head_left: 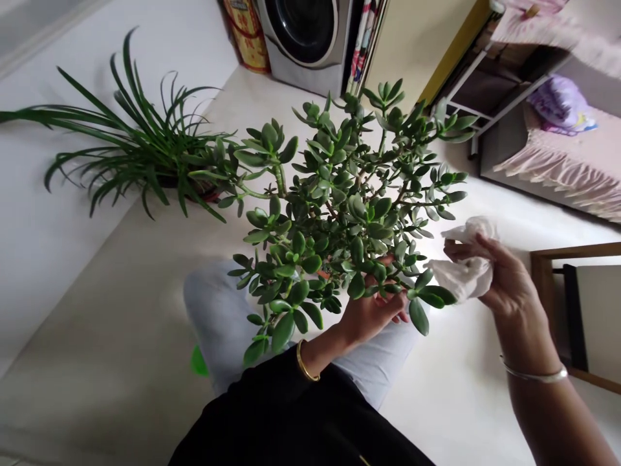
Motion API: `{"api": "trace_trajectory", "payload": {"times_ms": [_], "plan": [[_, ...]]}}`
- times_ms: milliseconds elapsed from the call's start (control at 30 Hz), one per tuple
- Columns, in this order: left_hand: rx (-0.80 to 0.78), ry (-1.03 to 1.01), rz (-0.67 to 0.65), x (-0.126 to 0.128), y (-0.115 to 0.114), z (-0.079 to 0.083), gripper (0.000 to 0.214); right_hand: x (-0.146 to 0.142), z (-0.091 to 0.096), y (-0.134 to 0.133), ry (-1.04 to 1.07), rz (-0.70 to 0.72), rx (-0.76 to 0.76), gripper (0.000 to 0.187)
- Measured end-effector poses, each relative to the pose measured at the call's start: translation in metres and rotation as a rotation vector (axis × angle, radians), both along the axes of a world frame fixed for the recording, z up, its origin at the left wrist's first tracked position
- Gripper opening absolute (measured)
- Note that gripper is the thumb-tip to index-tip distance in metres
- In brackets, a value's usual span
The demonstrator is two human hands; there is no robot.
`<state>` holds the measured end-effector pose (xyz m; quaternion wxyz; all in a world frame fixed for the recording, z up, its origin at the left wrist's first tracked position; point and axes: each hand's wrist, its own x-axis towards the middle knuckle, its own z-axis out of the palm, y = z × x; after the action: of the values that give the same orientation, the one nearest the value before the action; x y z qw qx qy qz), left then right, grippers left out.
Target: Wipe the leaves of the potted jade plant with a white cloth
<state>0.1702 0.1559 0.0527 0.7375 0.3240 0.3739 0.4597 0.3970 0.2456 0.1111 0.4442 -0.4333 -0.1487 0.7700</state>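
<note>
A bushy jade plant with thick green leaves fills the middle of the view, above my bent knees. My left hand, below a gold bangle, reaches under its near right side. Its fingers are closed around a low branch, partly covered by leaves. To the right of the plant, my right hand grips a crumpled white tissue. Part of the tissue sticks out between the fingers and hangs close to the outermost leaves of that branch. The pot is mostly hidden beneath the foliage.
A long-leaved potted plant stands by the white wall on the left. At the back are a washing machine and a yellow-red container. A pink-covered sofa and a wooden-framed piece of furniture are on the right.
</note>
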Motion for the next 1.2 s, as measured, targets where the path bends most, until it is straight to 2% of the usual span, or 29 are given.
{"api": "trace_trajectory", "payload": {"times_ms": [67, 100, 200, 300, 367, 433, 567, 667, 800, 867, 933, 1000, 1100, 1200], "plan": [[0.005, 0.013, 0.007, 0.001, 0.000, -0.001, 0.083, 0.001, 0.000, -0.007, -0.061, -0.023, 0.008, 0.019], [0.003, 0.018, 0.010, 0.001, 0.000, 0.000, 0.084, 0.000, 0.001, -0.010, -0.117, -0.024, 0.011, 0.021], [-0.018, 0.030, 0.017, 0.001, 0.001, 0.005, 0.085, -0.005, 0.008, -0.016, -0.269, 0.000, 0.066, 0.037], [-0.029, 0.048, 0.000, 0.000, 0.002, 0.012, 0.083, -0.013, 0.010, -0.022, -0.395, 0.126, 0.217, 0.049], [-0.021, 0.054, -0.009, 0.000, 0.003, 0.013, 0.081, -0.016, 0.006, -0.025, -0.445, 0.221, 0.288, 0.059], [-0.006, 0.050, -0.012, 0.000, 0.002, 0.011, 0.082, -0.017, -0.003, -0.028, -0.456, 0.240, 0.340, 0.064], [0.002, 0.031, -0.025, 0.001, 0.001, 0.003, 0.086, -0.018, -0.020, -0.033, -0.437, 0.097, 0.505, 0.051], [0.011, -0.014, -0.016, 0.002, 0.001, -0.001, 0.089, -0.025, -0.019, -0.032, -0.442, -0.003, 0.609, 0.041], [0.007, -0.061, -0.019, 0.000, -0.001, -0.003, 0.085, -0.030, -0.013, -0.026, -0.417, -0.001, 0.577, 0.029], [-0.017, -0.072, -0.039, -0.001, -0.001, -0.001, 0.078, -0.024, -0.014, -0.022, -0.485, 0.014, 0.566, 0.029], [-0.032, -0.088, -0.057, -0.003, 0.000, 0.003, 0.073, -0.015, -0.015, -0.016, -0.607, 0.074, 0.599, 0.033], [-0.047, -0.091, -0.071, -0.004, 0.001, 0.007, 0.071, -0.010, -0.011, -0.008, -0.736, 0.209, 0.649, 0.043], [-0.073, -0.068, -0.069, -0.004, 0.004, 0.011, 0.071, -0.021, 0.012, 0.008, -0.914, 0.455, 0.792, 0.051], [-0.081, -0.099, -0.060, -0.003, 0.006, 0.010, 0.072, -0.043, 0.039, 0.025, -0.966, 0.710, 0.988, 0.048]]}}
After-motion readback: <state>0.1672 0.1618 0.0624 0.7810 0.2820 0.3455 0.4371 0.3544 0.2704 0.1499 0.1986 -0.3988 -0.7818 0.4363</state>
